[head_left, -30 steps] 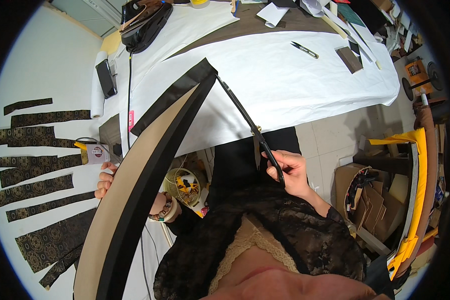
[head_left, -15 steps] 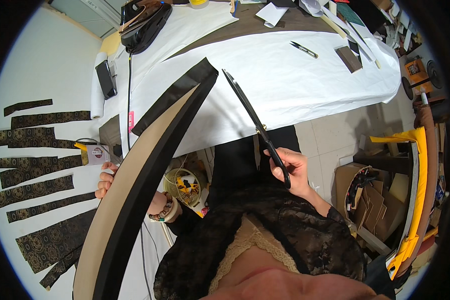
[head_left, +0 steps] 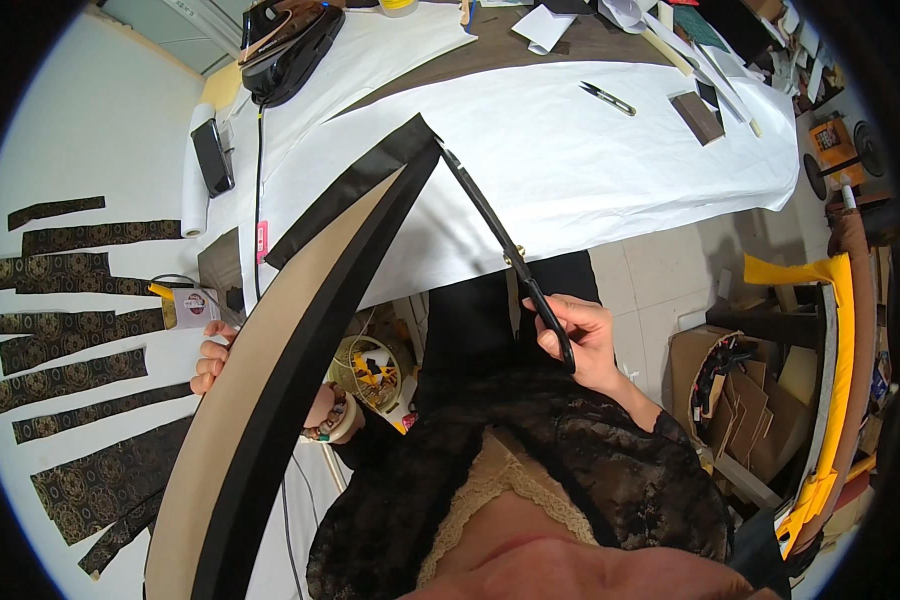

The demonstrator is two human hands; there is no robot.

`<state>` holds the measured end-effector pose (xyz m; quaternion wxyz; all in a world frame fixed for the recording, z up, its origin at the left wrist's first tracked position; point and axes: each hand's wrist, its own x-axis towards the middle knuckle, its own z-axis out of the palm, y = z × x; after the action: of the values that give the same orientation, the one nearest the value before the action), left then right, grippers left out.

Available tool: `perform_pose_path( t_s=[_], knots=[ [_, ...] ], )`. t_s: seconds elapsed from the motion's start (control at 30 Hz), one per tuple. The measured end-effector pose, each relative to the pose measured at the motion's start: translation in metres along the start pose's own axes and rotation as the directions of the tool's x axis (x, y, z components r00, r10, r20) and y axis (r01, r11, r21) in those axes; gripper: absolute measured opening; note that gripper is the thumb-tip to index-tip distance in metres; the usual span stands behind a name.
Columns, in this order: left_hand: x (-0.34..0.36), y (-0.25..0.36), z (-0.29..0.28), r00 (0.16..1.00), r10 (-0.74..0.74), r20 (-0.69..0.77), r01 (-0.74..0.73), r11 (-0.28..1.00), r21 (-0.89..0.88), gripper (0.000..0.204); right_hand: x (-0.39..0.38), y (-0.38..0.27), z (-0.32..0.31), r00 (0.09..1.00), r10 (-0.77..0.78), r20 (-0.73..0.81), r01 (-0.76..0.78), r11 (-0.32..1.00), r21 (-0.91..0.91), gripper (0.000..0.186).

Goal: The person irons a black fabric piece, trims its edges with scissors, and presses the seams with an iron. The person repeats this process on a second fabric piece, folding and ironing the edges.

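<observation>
A long curved panel [head_left: 255, 375], beige on its face with black fabric [head_left: 300, 360] along one side, rises from the lower left toward the table. My left hand [head_left: 210, 358] is closed on its left edge; the fingertips show there and the wrist comes out on the other side. At the top end, a black fabric flap [head_left: 355, 190] folds away from the panel to a pointed corner. My right hand [head_left: 582, 340] grips the handle of long black scissors [head_left: 487, 220]. Their blades lie nearly together, with the tips at the fabric's corner.
White paper covers the table [head_left: 610, 170]. On it are an iron [head_left: 288, 55], a phone [head_left: 212, 158], small thread snips [head_left: 608, 98] and paper scraps. Patterned dark strips [head_left: 65, 385] lie on the white surface at left. Below stand a waste bin [head_left: 365, 375] and a box of cardboard [head_left: 745, 400].
The scissors have shifted slightly left, and their tips now meet the fabric's corner instead of standing just off it. My left hand keeps its hold on the panel.
</observation>
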<state>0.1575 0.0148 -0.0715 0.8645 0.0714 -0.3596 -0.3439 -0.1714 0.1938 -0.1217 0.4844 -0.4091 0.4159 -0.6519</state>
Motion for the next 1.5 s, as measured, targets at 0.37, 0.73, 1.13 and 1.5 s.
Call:
perform_pose_path(
  t_s=[0.37,0.73,1.13,1.5],
  knots=[
    [0.000,-0.001,0.002,1.000,0.006,0.011,-0.006,1.000,0.014,0.045,-0.001,0.000,0.000,1.000,0.021,-0.014,-0.022,1.000,-0.010,0.038],
    [-0.001,-0.002,-0.001,0.997,0.005,0.072,-0.005,1.000,0.009,0.037,-0.003,0.005,0.000,0.998,0.011,-0.055,-0.013,0.999,-0.031,0.038],
    [-0.003,-0.001,-0.001,0.991,0.000,0.132,0.005,0.999,-0.032,0.010,0.003,-0.005,-0.016,0.999,0.020,0.028,-0.019,1.000,-0.021,0.042],
    [0.010,0.000,-0.031,0.978,0.021,0.205,-0.021,1.000,-0.001,0.016,0.016,-0.015,-0.042,0.988,0.126,0.091,-0.128,0.992,0.008,0.046]
  ],
)
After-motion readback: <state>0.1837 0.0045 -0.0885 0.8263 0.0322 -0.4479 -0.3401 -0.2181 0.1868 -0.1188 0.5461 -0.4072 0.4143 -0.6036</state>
